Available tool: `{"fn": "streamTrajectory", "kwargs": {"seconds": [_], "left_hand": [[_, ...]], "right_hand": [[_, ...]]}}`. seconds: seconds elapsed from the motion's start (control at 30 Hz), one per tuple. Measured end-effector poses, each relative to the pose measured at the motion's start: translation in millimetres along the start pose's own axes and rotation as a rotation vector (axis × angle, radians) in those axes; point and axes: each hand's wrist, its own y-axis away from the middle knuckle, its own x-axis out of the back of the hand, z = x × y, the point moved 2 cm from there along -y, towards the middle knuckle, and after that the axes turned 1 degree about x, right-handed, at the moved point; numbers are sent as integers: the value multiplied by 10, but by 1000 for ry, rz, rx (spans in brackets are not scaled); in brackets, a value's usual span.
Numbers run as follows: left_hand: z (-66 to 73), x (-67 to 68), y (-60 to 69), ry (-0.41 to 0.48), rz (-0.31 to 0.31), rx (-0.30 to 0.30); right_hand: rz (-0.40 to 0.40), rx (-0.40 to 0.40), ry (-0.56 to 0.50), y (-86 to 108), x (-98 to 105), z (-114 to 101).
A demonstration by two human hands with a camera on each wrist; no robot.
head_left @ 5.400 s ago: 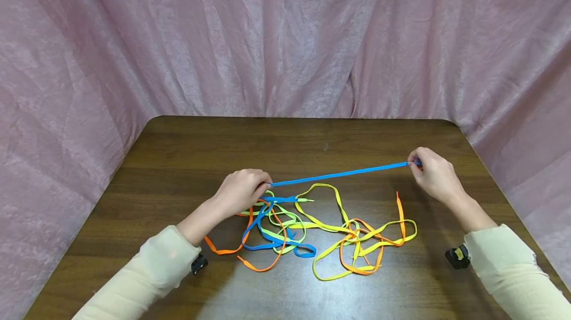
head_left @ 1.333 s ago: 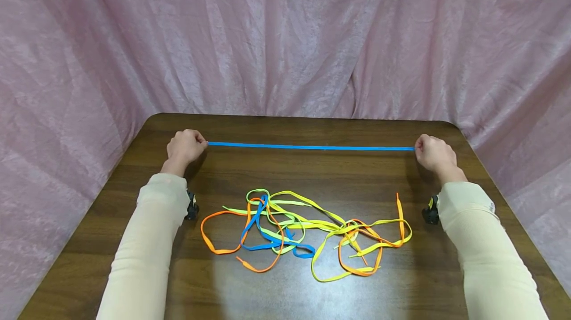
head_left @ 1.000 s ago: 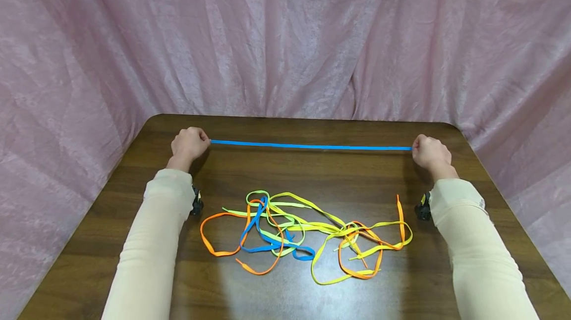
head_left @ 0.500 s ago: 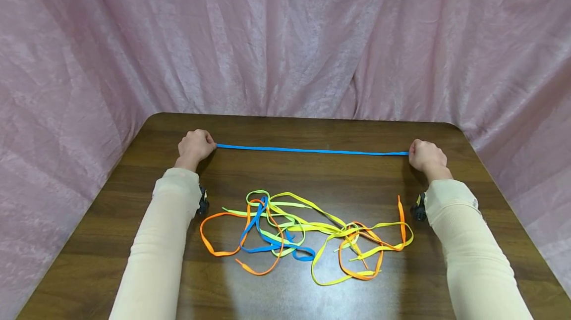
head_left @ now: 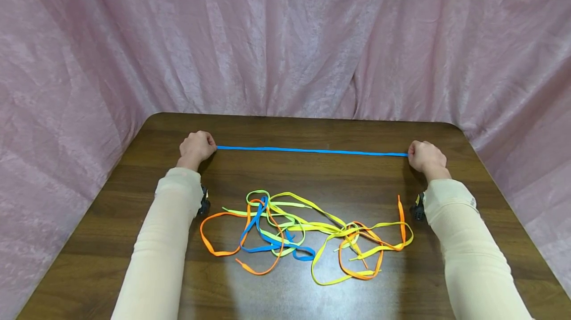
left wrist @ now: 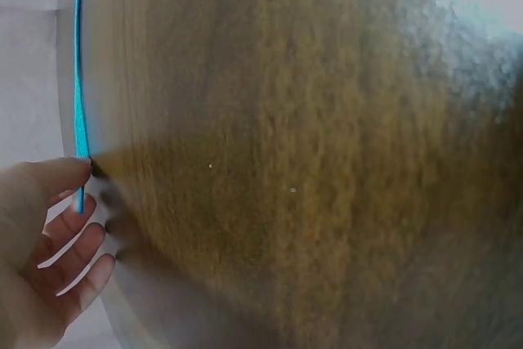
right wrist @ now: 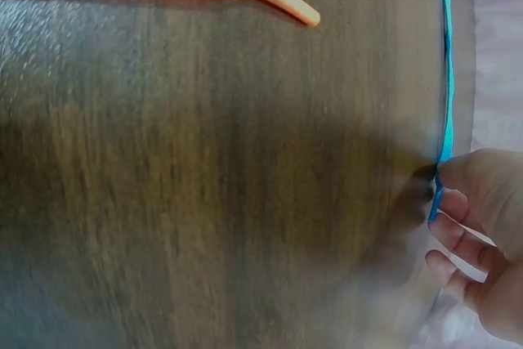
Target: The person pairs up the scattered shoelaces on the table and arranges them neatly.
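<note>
A flat blue shoelace [head_left: 312, 151] runs almost straight from side to side near the far part of the table. My left hand [head_left: 197, 146] pinches its left end between thumb and forefinger; in the left wrist view a short tip of the lace [left wrist: 80, 132] pokes out below the thumb. At the other end, my right hand [head_left: 427, 155] pinches the lace close to its tip, which hangs past the fingers [right wrist: 459, 239] in the right wrist view. Nearer the body lies a loose tangle of orange, yellow, lime-green and blue shoelaces [head_left: 318, 227], touched by neither hand.
The brown wooden table [head_left: 357, 290] has rounded far corners. Behind it and at both sides hangs a pink curtain [head_left: 308, 37]. One orange lace end [head_left: 401, 216] points toward the far edge, not far from the right wrist.
The left hand was over the tangle earlier; the blue lace has since been drawn out and carried to the far side. During the last second both hands came slightly inward and nearer.
</note>
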Motion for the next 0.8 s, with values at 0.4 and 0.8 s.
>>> {"fn": "streamTrajectory", "kwargs": {"seconds": [0.4, 0.8], "left_hand": [[-37, -49, -16, -6, -11, -22], [-98, 90, 100, -12, -47, -98]], "right_hand": [[-5, 25, -4, 46, -13, 3], [-84, 94, 37, 111, 98, -34]]}}
